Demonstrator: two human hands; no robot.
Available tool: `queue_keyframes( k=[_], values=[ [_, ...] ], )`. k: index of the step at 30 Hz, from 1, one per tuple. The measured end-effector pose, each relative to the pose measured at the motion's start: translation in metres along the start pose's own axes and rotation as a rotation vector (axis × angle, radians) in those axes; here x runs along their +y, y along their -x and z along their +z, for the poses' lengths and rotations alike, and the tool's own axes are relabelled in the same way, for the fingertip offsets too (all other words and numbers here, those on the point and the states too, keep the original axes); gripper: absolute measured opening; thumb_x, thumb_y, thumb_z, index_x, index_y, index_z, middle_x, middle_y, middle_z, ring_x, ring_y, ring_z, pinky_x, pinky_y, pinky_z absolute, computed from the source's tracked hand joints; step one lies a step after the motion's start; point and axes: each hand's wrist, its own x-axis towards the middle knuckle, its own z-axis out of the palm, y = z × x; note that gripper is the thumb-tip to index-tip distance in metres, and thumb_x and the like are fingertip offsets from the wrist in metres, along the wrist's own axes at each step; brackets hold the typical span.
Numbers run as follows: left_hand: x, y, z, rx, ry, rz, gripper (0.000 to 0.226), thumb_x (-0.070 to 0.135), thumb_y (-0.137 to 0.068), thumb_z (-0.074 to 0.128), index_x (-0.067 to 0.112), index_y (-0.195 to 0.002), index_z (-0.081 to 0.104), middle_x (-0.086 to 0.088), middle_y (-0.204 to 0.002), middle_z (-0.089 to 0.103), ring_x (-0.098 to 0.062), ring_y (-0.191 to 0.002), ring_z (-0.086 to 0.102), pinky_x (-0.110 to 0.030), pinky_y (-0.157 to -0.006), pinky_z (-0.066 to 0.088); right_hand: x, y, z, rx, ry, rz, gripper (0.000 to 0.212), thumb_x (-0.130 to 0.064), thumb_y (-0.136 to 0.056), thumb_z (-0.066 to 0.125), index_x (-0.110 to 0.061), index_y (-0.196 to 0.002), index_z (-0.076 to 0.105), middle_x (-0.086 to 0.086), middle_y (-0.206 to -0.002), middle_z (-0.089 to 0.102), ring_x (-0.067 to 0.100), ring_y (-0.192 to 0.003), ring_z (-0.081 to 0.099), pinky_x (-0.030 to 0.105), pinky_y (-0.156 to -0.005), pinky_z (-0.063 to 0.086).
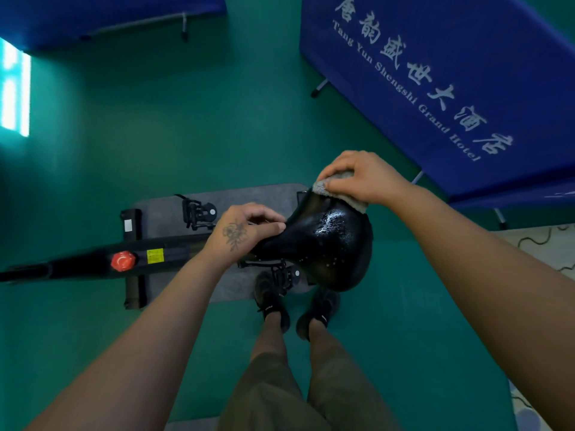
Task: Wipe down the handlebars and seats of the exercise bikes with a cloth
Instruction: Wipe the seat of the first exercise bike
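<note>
A glossy black bike seat [323,244] sits in the middle of the view, wet and shiny on top. My left hand [242,231] grips the narrow nose of the seat, fingers curled over its tip. My right hand [361,177] holds a grey cloth [339,191] and presses it onto the far edge of the seat's wide rear. The bike's black frame [93,262] runs off to the left with a red knob [123,261] and a yellow label [155,256]. The handlebars are out of view.
The bike stands on a grey mat [236,200] on a green floor. Black pedals [197,213] stick out on both sides. A blue banner barrier [435,73] stands at right, another blue barrier [109,17] at top left. My feet [295,306] are beside the mat.
</note>
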Motion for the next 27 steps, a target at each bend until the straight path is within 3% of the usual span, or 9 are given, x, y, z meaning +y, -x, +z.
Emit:
queue_keyframes(
  k=[6, 12, 15, 18, 23, 27],
  values=[
    [0.003, 0.0, 0.0, -0.002, -0.02, 0.0, 0.009, 0.018, -0.086, 0.087, 0.02, -0.095, 0.085, 0.001, -0.098, 0.078, -0.005, -0.086, 0.07, -0.013, -0.077, 0.05, -0.017, -0.021, 0.004, -0.107, 0.115, 0.054, 0.015, -0.039, -0.086, 0.075, -0.044, -0.099, 0.08, -0.025, -0.09, 0.064, 0.011, -0.105, 0.064, 0.03, -0.096, 0.05],
    [0.005, -0.001, 0.001, 0.002, -0.038, -0.001, 0.008, 0.017, -0.086, 0.087, 0.021, -0.093, 0.085, 0.002, -0.096, 0.078, -0.005, -0.086, 0.07, -0.012, -0.076, 0.049, 0.006, 0.01, -0.007, -0.004, -0.006, -0.004, 0.018, -0.034, -0.086, 0.077, -0.05, -0.094, 0.077, -0.009, -0.11, 0.069, 0.011, -0.105, 0.064, 0.032, -0.101, 0.048],
    [0.005, -0.001, 0.001, -0.002, -0.031, -0.009, 0.008, 0.017, -0.086, 0.087, 0.02, -0.093, 0.085, 0.002, -0.096, 0.078, -0.005, -0.085, 0.07, -0.012, -0.075, 0.05, 0.016, 0.027, -0.008, 0.046, -0.078, -0.005, 0.02, -0.04, -0.082, 0.076, -0.059, -0.089, 0.073, -0.013, -0.109, 0.069, 0.008, -0.105, 0.065, 0.033, -0.101, 0.049],
    [0.006, -0.002, 0.001, -0.001, -0.02, -0.015, 0.008, 0.016, -0.086, 0.087, 0.02, -0.093, 0.085, 0.001, -0.095, 0.078, -0.007, -0.086, 0.07, -0.016, -0.077, 0.051, 0.014, 0.024, -0.004, 0.068, -0.098, 0.008, 0.024, -0.031, -0.089, 0.078, -0.055, -0.094, 0.074, -0.015, -0.108, 0.068, 0.007, -0.105, 0.065, 0.032, -0.102, 0.048],
    [0.005, -0.003, 0.0, 0.003, -0.039, -0.013, 0.008, 0.016, -0.085, 0.088, 0.02, -0.091, 0.085, 0.004, -0.091, 0.078, -0.006, -0.084, 0.069, -0.015, -0.077, 0.049, -0.001, 0.001, 0.001, 0.039, 0.005, 0.025, 0.017, -0.034, -0.091, 0.075, -0.042, -0.105, 0.081, -0.01, -0.111, 0.068, 0.011, -0.109, 0.063, 0.029, -0.097, 0.046],
    [0.008, -0.001, 0.002, 0.0, -0.016, -0.016, 0.009, 0.009, -0.085, 0.086, 0.013, -0.092, 0.084, 0.006, -0.084, 0.076, 0.005, -0.073, 0.066, -0.008, -0.071, 0.045, 0.003, 0.01, 0.001, 0.048, 0.039, -0.017, 0.019, -0.037, -0.089, 0.074, -0.042, -0.106, 0.081, -0.012, -0.11, 0.067, 0.011, -0.108, 0.065, 0.04, -0.105, 0.049]
  ],
)
